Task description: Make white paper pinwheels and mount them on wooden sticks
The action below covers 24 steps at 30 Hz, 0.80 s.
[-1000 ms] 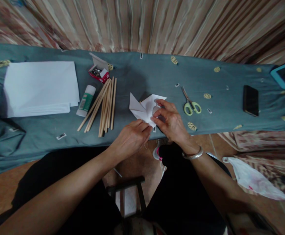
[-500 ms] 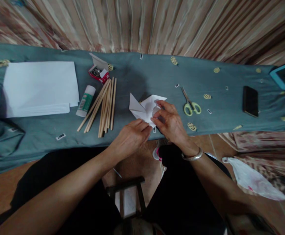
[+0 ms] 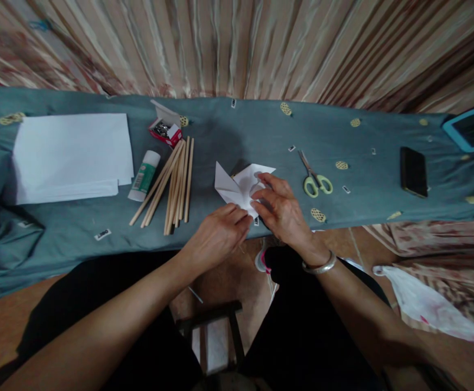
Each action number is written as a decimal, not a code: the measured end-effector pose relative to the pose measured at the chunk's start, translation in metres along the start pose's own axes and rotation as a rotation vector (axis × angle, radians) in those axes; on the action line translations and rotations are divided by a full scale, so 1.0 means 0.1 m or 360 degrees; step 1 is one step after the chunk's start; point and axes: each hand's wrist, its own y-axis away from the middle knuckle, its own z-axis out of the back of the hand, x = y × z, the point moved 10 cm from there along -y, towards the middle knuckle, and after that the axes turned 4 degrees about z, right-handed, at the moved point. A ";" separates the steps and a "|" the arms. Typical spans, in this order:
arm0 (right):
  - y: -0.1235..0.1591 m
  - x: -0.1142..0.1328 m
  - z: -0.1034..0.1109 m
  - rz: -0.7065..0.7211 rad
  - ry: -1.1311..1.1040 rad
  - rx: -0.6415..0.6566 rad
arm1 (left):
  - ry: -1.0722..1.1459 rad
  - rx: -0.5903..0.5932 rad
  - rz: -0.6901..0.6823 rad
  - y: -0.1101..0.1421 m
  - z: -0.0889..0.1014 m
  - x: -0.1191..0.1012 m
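A white folded paper (image 3: pixel 242 184) with pointed, raised flaps, like a pinwheel, sits near the table's front edge. At its near corner, my left hand (image 3: pixel 224 231) is closed with thumb and fingers pinched together on the paper; what else lies inside that grip is hidden. My right hand (image 3: pixel 283 212), with a silver bangle at the wrist, bends its fingers and thumb around a flap on the right side. A small yellowish tip shows behind the paper. To the right lie green-handled scissors (image 3: pixel 316 179), apart from both hands.
Left of the paper lie several wooden sticks (image 3: pixel 175 182), a glue stick (image 3: pixel 144 176) and an open red box (image 3: pixel 165 130) of small metal pieces. A stack of white paper (image 3: pixel 71 157) is farther left. A phone (image 3: pixel 414 171) and a blue-framed device (image 3: pixel 473 130) lie at right.
The whole view has shifted slightly, so the table sits a little lower in the picture. Both hands stay at the folded paper, with the right fingers barely shifted.
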 end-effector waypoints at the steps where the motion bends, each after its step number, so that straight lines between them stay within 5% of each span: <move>1: 0.00 0.02 0.00 0.0019 0.0008 -0.0011 | -0.0005 0.0003 -0.0003 0.00 0.00 0.00; 24: 0.02 0.10 -0.05 0.0072 0.0132 -0.0014 | -0.0017 -0.0011 -0.0002 0.00 0.03 -0.01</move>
